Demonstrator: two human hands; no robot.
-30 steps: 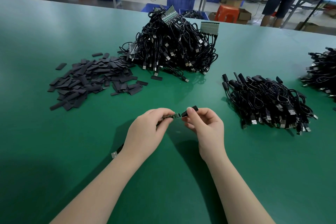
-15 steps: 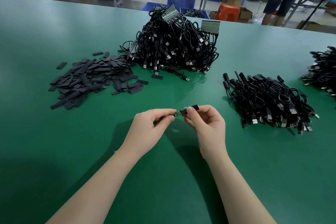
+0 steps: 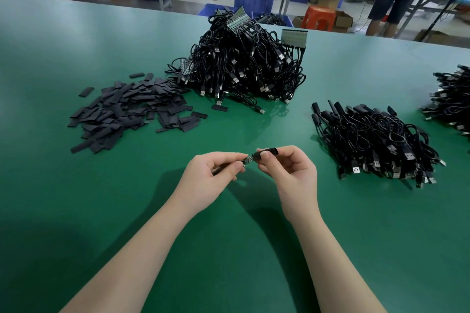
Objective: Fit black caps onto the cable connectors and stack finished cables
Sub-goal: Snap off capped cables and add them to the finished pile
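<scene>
From the head view, your left hand (image 3: 212, 178) pinches the connector (image 3: 248, 159) and your right hand (image 3: 290, 173) pinches the black cap (image 3: 265, 153), both grips closed, above the bench (image 3: 76, 211). Since a second ago, the cap has slid further onto the connector.

Above the green table (image 3: 76, 211), the left hand (image 3: 211, 180) pinches a small bare circuit-board connector (image 3: 248, 159); the right hand (image 3: 290, 173) holds a black tubular cap (image 3: 267, 152) at its tip.
</scene>
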